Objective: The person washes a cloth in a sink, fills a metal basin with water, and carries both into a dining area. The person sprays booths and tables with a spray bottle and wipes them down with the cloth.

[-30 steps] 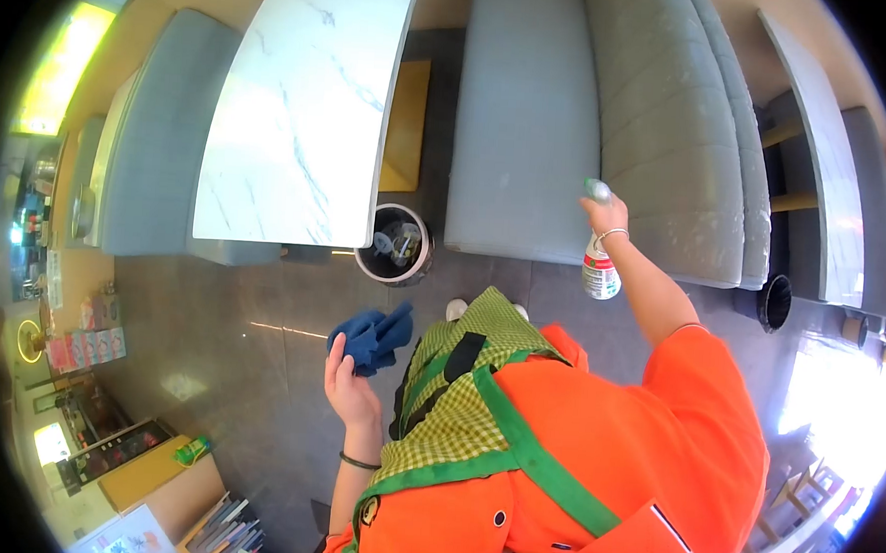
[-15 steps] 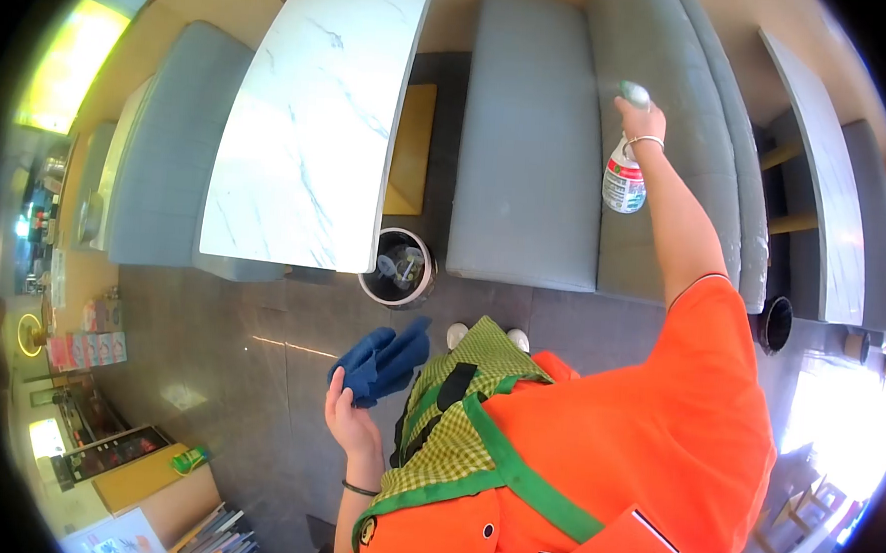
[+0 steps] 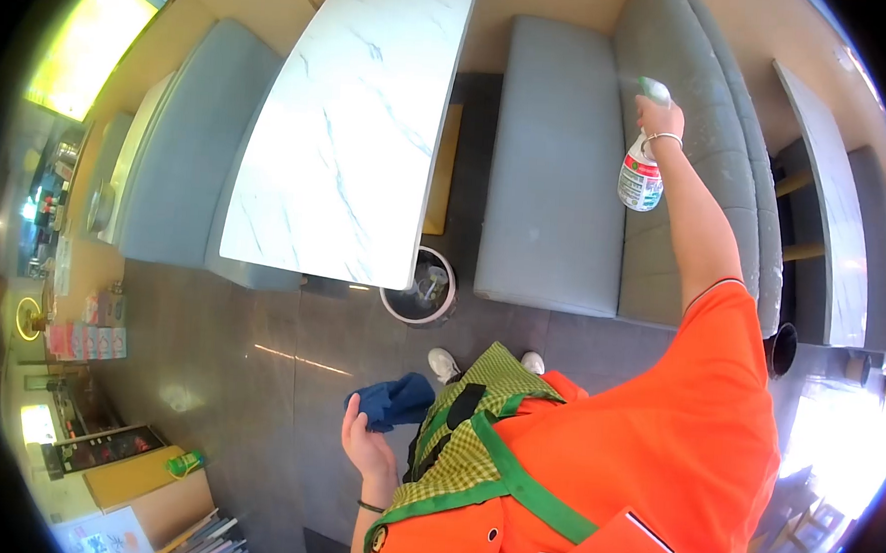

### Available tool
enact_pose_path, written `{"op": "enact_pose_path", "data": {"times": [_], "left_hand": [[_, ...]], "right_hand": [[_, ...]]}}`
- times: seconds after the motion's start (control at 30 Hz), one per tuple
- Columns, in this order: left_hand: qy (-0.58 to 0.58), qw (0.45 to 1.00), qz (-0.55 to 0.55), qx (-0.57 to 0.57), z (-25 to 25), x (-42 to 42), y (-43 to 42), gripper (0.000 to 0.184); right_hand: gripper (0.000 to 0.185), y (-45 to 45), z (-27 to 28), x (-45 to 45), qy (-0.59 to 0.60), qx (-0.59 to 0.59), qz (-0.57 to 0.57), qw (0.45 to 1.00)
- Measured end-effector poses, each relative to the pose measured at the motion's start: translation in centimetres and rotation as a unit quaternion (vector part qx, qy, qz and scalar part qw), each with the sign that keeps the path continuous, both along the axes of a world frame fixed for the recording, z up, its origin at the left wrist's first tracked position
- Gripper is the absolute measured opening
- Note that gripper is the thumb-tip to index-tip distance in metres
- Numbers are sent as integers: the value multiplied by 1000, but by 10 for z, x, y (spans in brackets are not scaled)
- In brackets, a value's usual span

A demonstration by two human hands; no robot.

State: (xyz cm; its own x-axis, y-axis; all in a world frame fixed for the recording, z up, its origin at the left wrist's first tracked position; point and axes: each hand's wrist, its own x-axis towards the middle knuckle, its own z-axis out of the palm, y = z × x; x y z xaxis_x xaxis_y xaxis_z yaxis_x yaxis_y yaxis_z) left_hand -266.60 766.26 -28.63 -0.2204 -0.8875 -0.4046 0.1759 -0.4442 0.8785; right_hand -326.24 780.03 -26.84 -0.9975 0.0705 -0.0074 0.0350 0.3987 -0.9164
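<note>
My right hand (image 3: 661,118) is closed round the neck of a spray bottle (image 3: 640,179) with a green and white nozzle and a red and white label. It is held out over the grey padded bench (image 3: 553,192), close to its backrest (image 3: 706,140), where pale specks show. Down near my apron (image 3: 492,394), my left hand (image 3: 366,443) grips a crumpled dark blue cloth (image 3: 396,402), its fingers partly behind the fabric.
A white marble-patterned table (image 3: 345,131) stands left of the bench, with another grey bench (image 3: 194,153) beyond it. A bin (image 3: 448,307) with rubbish sits at the table's near corner. On the right is a second table (image 3: 833,197). Books (image 3: 211,543) fill a shelf at lower left.
The benches, table and bin have shifted right and slightly down in view. The cloth in my left hand has drooped into a more bunched shape. Both hands keep their holds.
</note>
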Motion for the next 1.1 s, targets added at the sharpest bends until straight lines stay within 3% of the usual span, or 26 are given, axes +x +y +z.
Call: {"op": "enact_pose_path", "data": {"times": [0.17, 0.33, 0.4, 0.5, 0.6, 0.67, 0.7, 0.77, 0.9, 1.0, 1.1], "left_hand": [[29, 999, -24, 11, -6, 24, -56, 39], [63, 995, -71, 11, -10, 45, -132, 37], [28, 993, -112, -11, 1, 47, -160, 36], [-36, 983, -160, -85, -4, 51, -194, 37], [-18, 980, -179, -87, -3, 47, -216, 36], [-20, 980, -176, -87, -2, 49, -225, 36], [-18, 981, -173, -90, -3, 50, -224, 37], [-15, 986, -139, -94, 5, 54, -222, 37], [-140, 967, -105, -183, 13, 82, -222, 37], [-110, 972, -79, -194, 0, 103, -222, 39], [-126, 970, -53, -200, -4, 120, -236, 40]], "right_hand": [[24, -21, 9, 42, 45, 18, 43, 998], [17, -39, -27, 107, 50, -102, 74, 991], [16, -70, -17, 157, 43, -55, 86, 994], [23, -132, 6, 232, -24, -146, 139, 979], [28, -206, -21, 262, 9, -227, 175, 958], [36, -253, -27, 284, -5, -160, 234, 959], [46, -271, -37, 291, 46, -104, 255, 960], [56, -310, -55, 301, 70, -83, 265, 958], [61, -366, -95, 299, 81, -92, 302, 945], [66, -367, -81, 306, 80, -54, 305, 948], [77, -350, -124, 303, 118, -23, 293, 949]]}}
